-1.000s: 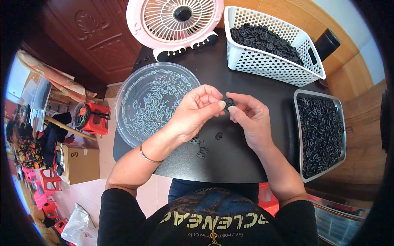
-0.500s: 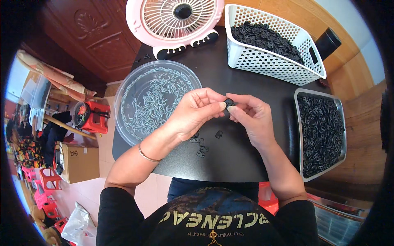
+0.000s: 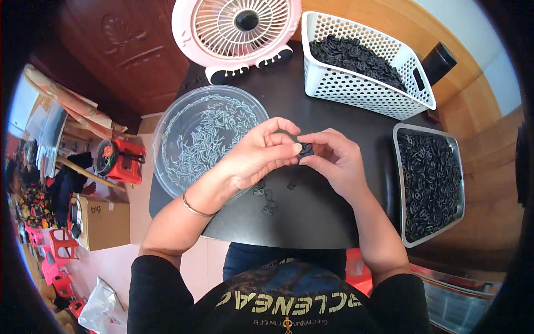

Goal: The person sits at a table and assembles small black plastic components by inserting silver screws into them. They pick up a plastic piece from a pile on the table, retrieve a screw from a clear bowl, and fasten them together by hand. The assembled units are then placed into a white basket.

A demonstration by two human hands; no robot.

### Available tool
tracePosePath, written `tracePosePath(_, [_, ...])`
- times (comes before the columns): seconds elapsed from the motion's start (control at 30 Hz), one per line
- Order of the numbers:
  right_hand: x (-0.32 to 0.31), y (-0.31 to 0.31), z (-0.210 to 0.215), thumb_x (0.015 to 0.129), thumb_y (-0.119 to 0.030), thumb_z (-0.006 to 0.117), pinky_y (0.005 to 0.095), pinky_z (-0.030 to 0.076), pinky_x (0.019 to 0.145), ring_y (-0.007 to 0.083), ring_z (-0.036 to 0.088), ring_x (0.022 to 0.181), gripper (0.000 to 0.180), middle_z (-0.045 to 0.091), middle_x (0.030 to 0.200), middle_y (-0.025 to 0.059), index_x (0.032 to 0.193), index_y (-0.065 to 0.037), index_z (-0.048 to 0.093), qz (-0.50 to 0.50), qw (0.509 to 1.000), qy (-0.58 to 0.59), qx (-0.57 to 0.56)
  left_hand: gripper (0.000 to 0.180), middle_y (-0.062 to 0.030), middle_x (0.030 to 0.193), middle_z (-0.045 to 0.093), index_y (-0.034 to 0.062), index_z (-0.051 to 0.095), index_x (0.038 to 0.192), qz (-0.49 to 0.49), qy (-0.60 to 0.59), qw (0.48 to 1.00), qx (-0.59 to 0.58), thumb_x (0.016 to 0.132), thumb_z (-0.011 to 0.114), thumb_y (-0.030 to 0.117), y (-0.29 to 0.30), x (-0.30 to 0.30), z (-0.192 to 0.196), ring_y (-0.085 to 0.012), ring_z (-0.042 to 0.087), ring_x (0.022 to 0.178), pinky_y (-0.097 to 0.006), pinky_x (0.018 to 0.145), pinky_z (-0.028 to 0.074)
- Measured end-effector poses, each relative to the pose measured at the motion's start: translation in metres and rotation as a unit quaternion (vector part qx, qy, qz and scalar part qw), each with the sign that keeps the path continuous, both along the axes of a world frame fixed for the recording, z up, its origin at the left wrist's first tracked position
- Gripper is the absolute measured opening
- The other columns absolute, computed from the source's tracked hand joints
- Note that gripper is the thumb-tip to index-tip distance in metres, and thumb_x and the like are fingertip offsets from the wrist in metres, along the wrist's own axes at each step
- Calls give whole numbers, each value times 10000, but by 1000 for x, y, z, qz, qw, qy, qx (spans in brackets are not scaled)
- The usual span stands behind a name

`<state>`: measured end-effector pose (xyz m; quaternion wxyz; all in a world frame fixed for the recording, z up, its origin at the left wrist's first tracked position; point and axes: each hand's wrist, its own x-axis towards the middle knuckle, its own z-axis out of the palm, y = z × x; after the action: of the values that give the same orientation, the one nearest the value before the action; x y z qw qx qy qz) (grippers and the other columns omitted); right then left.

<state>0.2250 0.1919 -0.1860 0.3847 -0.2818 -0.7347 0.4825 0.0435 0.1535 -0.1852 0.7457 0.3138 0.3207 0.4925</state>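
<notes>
Over the dark table, both hands meet at a small black plastic piece [image 3: 306, 149]. Its exact kind is hard to make out because the fingers cover much of it. My left hand [image 3: 261, 149] pinches its left side between thumb and fingers. On the other side, my right hand [image 3: 338, 158] grips it with thumb and forefinger. Below the hands, several loose small black pieces [image 3: 267, 206] lie on the table. Close by my left hand stands a round clear tub [image 3: 158, 146] with many short silvery pieces [image 3: 192, 147], too small to tell whether pins or springs.
A white perforated basket [image 3: 364, 101] with black parts stands at the far right. Right of my right hand is a metal tray [image 3: 461, 192] full of black ring-like parts. A pink fan [image 3: 184, 33] occupies the back left, and a black cylinder [image 3: 439, 63] stands behind the basket.
The black piece has been turned between the fingers and now shows less upright. My right thumb has drawn slightly away from my left thumb. The whole view has shifted a little.
</notes>
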Motion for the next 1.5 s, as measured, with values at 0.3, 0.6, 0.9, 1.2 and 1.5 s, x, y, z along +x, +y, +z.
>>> tracePosePath(0.3, [-3, -3, -8, 692, -45, 702, 188, 441, 601, 58, 546, 670, 251, 556, 780, 10, 932, -31, 627, 24, 996, 41, -73, 316, -26, 760, 578, 44, 439, 1045, -27, 22, 999, 11, 783, 615, 42, -1, -3, -3, -93, 558, 711, -208, 665, 466])
tracePosePath(0.6, [-5, -5, -9, 702, -13, 684, 183, 442, 616, 58, 552, 695, 254, 555, 797, 14, 947, -31, 617, 18, 994, 58, -86, 309, -6, 757, 560, 41, 440, 1075, -44, 17, 999, 18, 803, 588, 39, 0, -5, -4, -80, 555, 716, -198, 674, 470])
tracePosePath(0.9, [-6, -5, -6, 703, -6, 681, 180, 396, 584, 41, 485, 661, 286, 509, 795, -10, 979, -30, 609, 27, 996, 63, -52, 344, -16, 761, 565, 33, 419, 1089, -10, 23, 999, 30, 797, 601, 42, -2, -4, -1, -92, 564, 730, -211, 689, 472])
tracePosePath(1.2, [1, -6, -2, 666, -89, 718, 213, 401, 526, 65, 491, 577, 207, 545, 679, 6, 856, -70, 641, -36, 997, -9, 73, 322, -39, 754, 581, 35, 432, 1065, -9, 68, 997, 34, 795, 608, 44, -5, 2, 6, -98, 566, 713, -210, 646, 467])
tracePosePath(1.5, [10, 32, 77, 671, -47, 683, 276, 458, 610, 147, 540, 624, 235, 582, 751, 66, 899, -32, 625, -257, 897, 2, 360, 142, -24, 742, 585, 49, 513, 931, 76, 217, 961, 156, 814, 588, 78, -8, 3, 13, -73, 543, 663, -189, 600, 436])
